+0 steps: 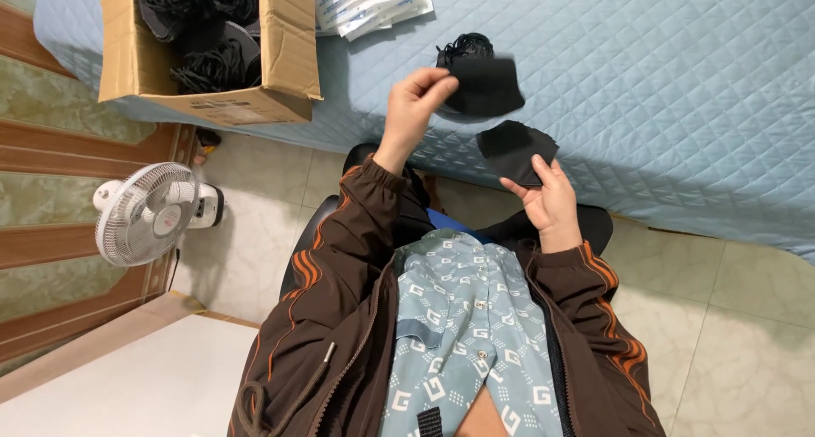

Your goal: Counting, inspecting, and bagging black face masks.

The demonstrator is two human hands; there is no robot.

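Quilted light-blue bedding (662,80) fills the upper part of the frame, with pale floor tiles (747,318) seen below it and wood panelling down the left edge. An open cardboard box (289,38) sits at the upper left on the bedding, packed with black corded items (204,63); just right of it a stack of white flat packets (369,4) is laid. A small white fan (144,212) stands on the floor at left centre, and a white tabletop (127,386) is seen at lower left.

Both arms are covered by brown jacket sleeves with orange stripes, over a blue patterned shirt, seen from above at lower centre.

Left hand (416,106) – raised at upper centre, thumb and fingers pinched on the edge of a black fabric piece (488,87), which is held up over the bedding and looks slightly blurred. Just behind that piece a bunch of black cord (467,45) is seen; whether it is attached to the piece cannot be told.

Right hand (552,199) – at centre right, near the edge of the bedding, fingers curled round the lower part of a second black fabric piece (514,148), gripped from beneath. The two black pieces are kept apart, the left one higher in the frame, the right one lower and a little to the right
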